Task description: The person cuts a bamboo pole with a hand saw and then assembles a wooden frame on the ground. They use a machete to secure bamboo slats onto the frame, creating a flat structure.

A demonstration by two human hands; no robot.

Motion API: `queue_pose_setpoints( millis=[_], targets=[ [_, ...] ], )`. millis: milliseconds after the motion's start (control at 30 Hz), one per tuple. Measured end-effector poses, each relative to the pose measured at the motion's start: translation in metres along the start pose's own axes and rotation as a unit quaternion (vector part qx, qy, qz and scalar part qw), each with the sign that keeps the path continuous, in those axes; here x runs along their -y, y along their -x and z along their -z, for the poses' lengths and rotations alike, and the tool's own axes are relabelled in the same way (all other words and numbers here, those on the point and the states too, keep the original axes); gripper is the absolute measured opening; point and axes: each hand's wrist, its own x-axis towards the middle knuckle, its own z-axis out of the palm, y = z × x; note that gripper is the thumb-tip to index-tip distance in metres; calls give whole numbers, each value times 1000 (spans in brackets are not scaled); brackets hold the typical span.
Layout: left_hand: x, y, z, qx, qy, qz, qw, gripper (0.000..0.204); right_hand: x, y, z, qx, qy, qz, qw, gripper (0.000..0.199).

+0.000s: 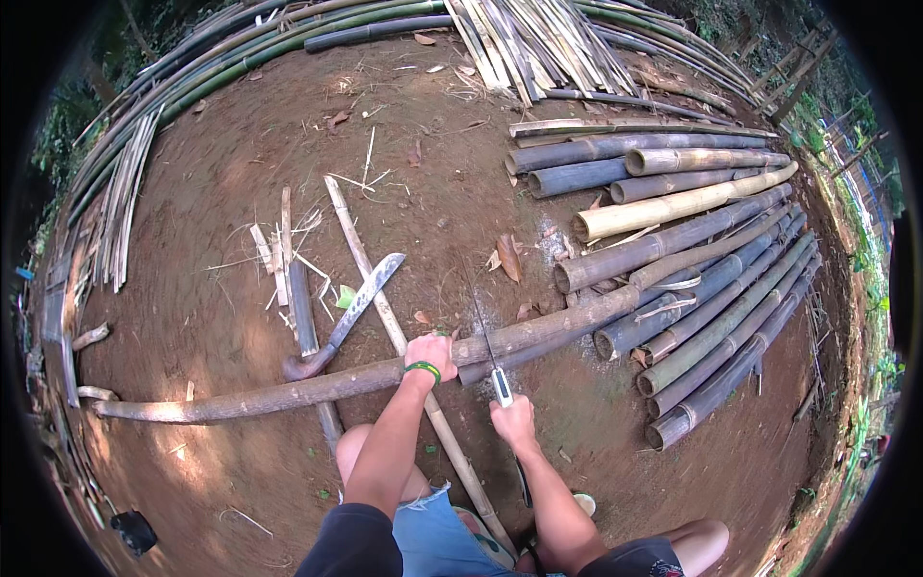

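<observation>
A long wooden pole (327, 388) lies crosswise in front of me, its right part resting over a pile of dark bamboo. My left hand (431, 356), with a green and yellow wristband, is closed over the top of this pole. Just to its right, my right hand (512, 420) grips a hand saw (501, 387) by its pale handle. The thin blade runs away from me across the pole; whether it has cut in cannot be made out. Left of my left hand, a machete (361, 306) with a curved blade lies with its dark handle against the pole.
A thin pole (370, 274) passes under the long one toward my feet. Cut bamboo lengths (673, 260) lie stacked on the right. Split strips (538, 43) and long bamboo poles (260, 58) lie at the back. Dry leaves (508, 258) dot the brown soil.
</observation>
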Motion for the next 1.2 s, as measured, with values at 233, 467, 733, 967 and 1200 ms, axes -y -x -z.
queue_pose_setpoints(
  millis=[233,467,733,967,1200],
  targets=[
    [-29,3,-6,15,15,-6,1000,33,-71,56,36,13,29,-51,998,27],
    [-17,0,1,29,-6,-11,999,36,-72,63,27,25,27,-37,999,27],
    [-25,-10,14,52,10,-6,999,37,3,-21,20,11,3,-2,1000,26],
    [-14,-21,23,102,40,23,994,37,-89,81,42,32,37,-49,998,27],
    [-17,-16,28,95,40,24,994,37,-26,-4,4,-12,19,-27,999,25]
  ],
)
